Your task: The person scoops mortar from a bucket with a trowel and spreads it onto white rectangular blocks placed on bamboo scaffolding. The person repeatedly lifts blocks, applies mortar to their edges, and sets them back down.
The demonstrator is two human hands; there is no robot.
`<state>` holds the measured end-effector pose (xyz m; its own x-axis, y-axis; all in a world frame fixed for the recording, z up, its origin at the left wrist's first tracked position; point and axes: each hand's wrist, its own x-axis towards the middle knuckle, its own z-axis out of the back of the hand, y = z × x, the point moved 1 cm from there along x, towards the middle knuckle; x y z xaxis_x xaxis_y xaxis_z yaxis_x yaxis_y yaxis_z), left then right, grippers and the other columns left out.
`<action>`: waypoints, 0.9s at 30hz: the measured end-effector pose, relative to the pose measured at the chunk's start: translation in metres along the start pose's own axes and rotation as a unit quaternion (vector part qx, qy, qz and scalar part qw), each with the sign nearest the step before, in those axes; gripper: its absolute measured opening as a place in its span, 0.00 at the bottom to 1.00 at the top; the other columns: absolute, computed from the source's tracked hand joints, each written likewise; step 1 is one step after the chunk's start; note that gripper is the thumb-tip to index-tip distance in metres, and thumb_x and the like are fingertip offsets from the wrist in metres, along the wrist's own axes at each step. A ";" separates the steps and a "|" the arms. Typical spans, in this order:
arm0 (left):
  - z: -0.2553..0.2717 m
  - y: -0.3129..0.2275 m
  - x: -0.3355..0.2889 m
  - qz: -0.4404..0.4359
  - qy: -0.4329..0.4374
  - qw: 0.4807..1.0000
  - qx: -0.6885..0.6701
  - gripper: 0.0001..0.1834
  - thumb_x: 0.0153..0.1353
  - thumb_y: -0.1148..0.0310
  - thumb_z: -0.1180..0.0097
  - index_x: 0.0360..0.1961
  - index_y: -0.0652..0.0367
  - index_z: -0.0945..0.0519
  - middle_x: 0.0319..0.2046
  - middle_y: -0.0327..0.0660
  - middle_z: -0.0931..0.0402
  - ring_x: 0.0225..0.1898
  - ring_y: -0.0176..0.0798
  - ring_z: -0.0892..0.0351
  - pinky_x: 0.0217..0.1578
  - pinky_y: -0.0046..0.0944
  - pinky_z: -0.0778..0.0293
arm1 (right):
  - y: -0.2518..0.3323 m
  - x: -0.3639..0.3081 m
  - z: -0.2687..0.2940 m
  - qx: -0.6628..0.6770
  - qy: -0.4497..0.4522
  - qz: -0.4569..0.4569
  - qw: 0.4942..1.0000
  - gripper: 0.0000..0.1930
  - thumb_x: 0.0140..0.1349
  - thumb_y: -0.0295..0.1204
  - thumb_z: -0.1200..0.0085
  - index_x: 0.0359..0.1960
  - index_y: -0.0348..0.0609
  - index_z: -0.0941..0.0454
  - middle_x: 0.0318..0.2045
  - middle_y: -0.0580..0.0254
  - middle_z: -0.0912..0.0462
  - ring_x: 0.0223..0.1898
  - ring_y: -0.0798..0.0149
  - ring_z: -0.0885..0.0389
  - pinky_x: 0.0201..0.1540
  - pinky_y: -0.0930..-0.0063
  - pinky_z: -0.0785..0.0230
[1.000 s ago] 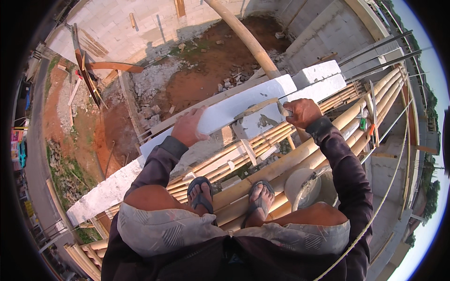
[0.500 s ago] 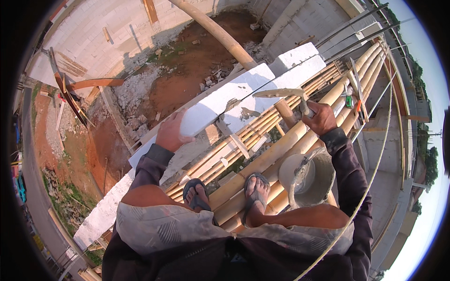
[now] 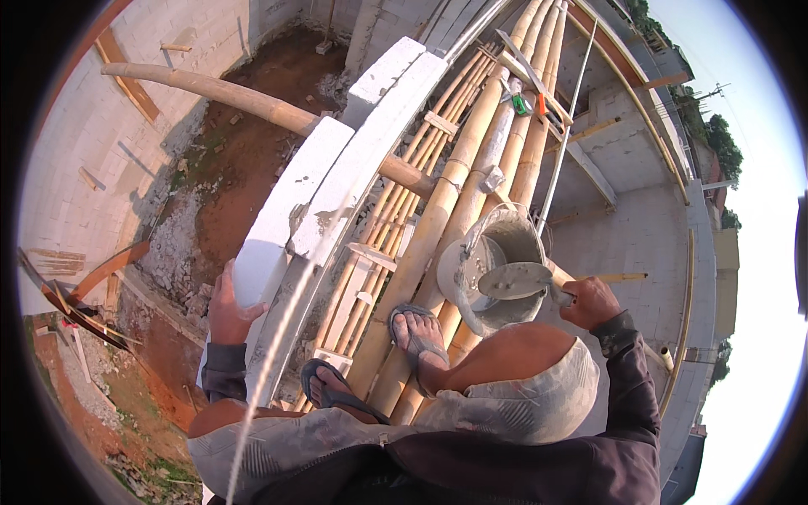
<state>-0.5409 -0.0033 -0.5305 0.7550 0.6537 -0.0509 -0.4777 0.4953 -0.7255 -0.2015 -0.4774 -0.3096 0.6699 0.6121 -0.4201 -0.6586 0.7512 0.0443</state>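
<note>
My left hand (image 3: 231, 311) grips the near end of a white lightweight block (image 3: 282, 202), its thumb and fingers on opposite sides. The block lies along the top of a wall, beside another white block row (image 3: 362, 168), with grey mortar smeared near the joint. My right hand (image 3: 591, 303) is closed round the handle of a trowel (image 3: 515, 281). The trowel's mortar-coated blade is over the mouth of a grey bucket (image 3: 523, 236). Wet mortar shows inside the bucket, which stands on the bamboo poles just beyond my right knee.
Thick bamboo poles (image 3: 459, 181) bear my sandalled feet, with thinner bamboo strips (image 3: 412, 181) beside the wall. A green-and-orange tool (image 3: 520, 104) lies farther along. A pale cord (image 3: 273, 345) crosses the near view. Left of the wall, the ground (image 3: 231, 194) lies far below.
The trowel has moved from above the wall edge to the bucket mouth. My left hand stays at the block's end. The view has turned rightward.
</note>
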 end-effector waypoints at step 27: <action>0.009 0.003 -0.030 0.131 0.063 0.969 0.201 0.47 0.39 0.60 0.25 0.61 0.62 0.36 0.51 0.56 0.28 0.56 0.61 0.28 0.54 0.58 0.30 | -0.037 0.297 0.002 0.248 -0.014 0.112 0.962 0.11 0.54 0.20 0.45 0.39 0.40 0.30 0.21 0.63 0.25 0.16 0.68 0.24 0.16 0.71 0.31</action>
<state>-0.5688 -0.0160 -0.5248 0.6201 0.7253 -0.2991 -0.7783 0.5207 -0.3511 0.0221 -0.3229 -0.4341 0.5432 0.7741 -0.3250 -0.5477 0.6201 0.5617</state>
